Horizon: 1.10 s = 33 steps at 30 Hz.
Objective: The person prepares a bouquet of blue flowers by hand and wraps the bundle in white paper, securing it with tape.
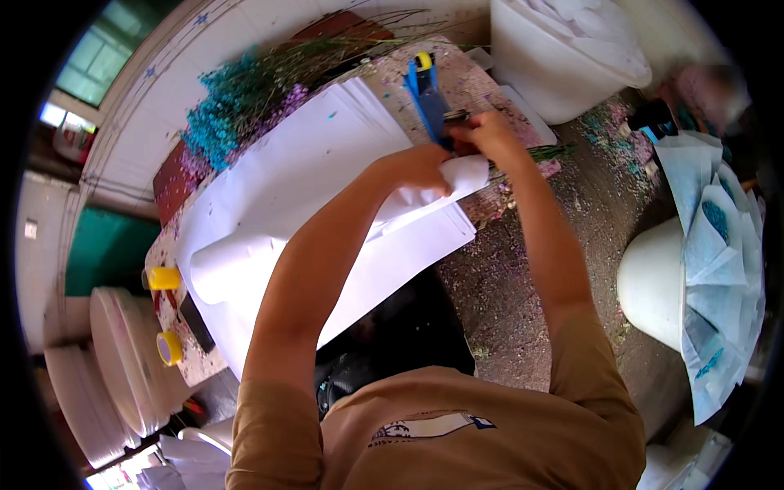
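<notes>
My left hand (419, 170) is closed over a sheet of white wrapping paper (471, 170), rolled into a cone whose wide mouth faces left. Green stems (548, 152) stick out of the narrow end, past my right wrist. My right hand (490, 138) is bent at the near end of a blue tape dispenser (425, 98), its fingers together; whether they pinch tape is hidden. Beneath the cone lies a stack of white paper sheets (269, 184) on the table. The flower heads inside the wrap cannot be seen.
Dried turquoise flowers (214, 116) and purple ones (291, 101) lie along the back. Yellow tape rolls (164, 278) sit at the table's left end. A white bucket (545, 67) stands behind; another bucket (652, 282), at right, holds paper-wrapped bunches (713, 269). Petal bits litter the floor (508, 294).
</notes>
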Motion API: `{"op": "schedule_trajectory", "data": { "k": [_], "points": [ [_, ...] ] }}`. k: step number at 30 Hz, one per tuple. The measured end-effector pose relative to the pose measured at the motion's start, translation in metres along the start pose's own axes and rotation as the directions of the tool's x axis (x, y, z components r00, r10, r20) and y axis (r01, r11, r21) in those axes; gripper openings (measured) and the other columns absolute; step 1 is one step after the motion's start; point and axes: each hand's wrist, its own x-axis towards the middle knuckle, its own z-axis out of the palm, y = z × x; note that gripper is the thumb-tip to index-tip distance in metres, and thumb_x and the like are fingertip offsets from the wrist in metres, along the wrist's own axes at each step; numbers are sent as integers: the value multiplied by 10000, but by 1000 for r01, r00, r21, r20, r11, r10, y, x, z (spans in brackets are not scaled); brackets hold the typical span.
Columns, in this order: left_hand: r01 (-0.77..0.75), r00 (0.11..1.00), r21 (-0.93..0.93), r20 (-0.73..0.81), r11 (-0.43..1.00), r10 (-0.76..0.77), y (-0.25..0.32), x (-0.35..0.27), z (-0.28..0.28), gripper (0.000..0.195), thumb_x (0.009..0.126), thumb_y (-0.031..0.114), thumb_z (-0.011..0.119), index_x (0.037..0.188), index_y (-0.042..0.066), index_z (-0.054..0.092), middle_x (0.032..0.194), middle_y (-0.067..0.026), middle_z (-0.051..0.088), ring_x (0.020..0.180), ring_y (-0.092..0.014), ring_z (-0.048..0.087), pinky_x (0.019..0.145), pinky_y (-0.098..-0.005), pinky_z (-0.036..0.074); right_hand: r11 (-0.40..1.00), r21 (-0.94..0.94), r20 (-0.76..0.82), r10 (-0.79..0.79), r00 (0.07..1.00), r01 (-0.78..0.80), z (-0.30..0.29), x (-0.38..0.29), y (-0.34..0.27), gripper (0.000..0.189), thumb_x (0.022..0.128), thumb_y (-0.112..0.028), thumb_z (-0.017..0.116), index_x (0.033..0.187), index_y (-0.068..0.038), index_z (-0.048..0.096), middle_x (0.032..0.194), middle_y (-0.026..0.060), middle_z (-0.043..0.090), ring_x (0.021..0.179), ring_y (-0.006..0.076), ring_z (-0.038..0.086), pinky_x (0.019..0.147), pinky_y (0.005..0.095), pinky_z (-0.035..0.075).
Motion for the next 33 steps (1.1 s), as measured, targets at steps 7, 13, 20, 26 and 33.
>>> {"op": "schedule_trajectory", "data": {
  "k": [7, 13, 20, 26, 33],
  "points": [
    [44, 942, 230, -333, 972, 36, 8, -11, 55, 584, 737, 150, 738, 1292, 37, 594, 1084, -208, 724, 1072, -396, 691, 928, -489, 546, 472, -809, 194, -349, 917, 351, -13, -3, 32, 305, 805, -217, 819, 1002, -3, 726, 882, 188, 732, 790, 319, 699, 740, 418, 528],
    [0, 856, 309, -491, 951, 160, 54, -76, 93, 930, 868, 245, 731, 1585, -55, 219, 1044, -209, 738, 1020, -362, 725, 1018, -499, 486, 722, -501, 427, -272, 862, 476, -2, -153, -68, 339, 778, -133, 795, 1057, 26, 687, 981, 164, 747, 910, 303, 728, 805, 412, 551],
    [-121, 506, 523, -699, 844, 505, 26, -133, 162, 744, 858, 189, 713, 1507, -18, 415, 1122, -139, 717, 1066, -285, 693, 994, -454, 470, 409, -725, 637, 95, 765, 554, 29, -156, -35, 650, 627, -191, 910, 1211, -48, 665, 1131, 196, 723, 1087, 345, 698, 931, 427, 550],
    [-380, 686, -409, -726, 830, -44, -69, -293, 187, 432, 904, 75, 725, 1318, -6, 633, 1049, -124, 746, 982, -196, 700, 928, -392, 543, 793, -419, 722, -5, 692, 443, 125, -138, -77, 1092, 633, -232, 943, 1548, -3, 392, 1492, 225, 521, 1355, 294, 531, 1122, 369, 428],
    [-711, 496, -697, -586, 88, -641, -164, -350, 195, 865, 976, 325, 699, 1556, -82, 205, 1456, -234, 510, 1240, -330, 595, 1080, -435, 474, 897, -166, 876, -56, 480, 409, 279, -90, -133, 1101, 628, -295, 906, 1568, -58, 386, 1509, 191, 499, 1375, 299, 482, 1146, 371, 376]
  ]
}}
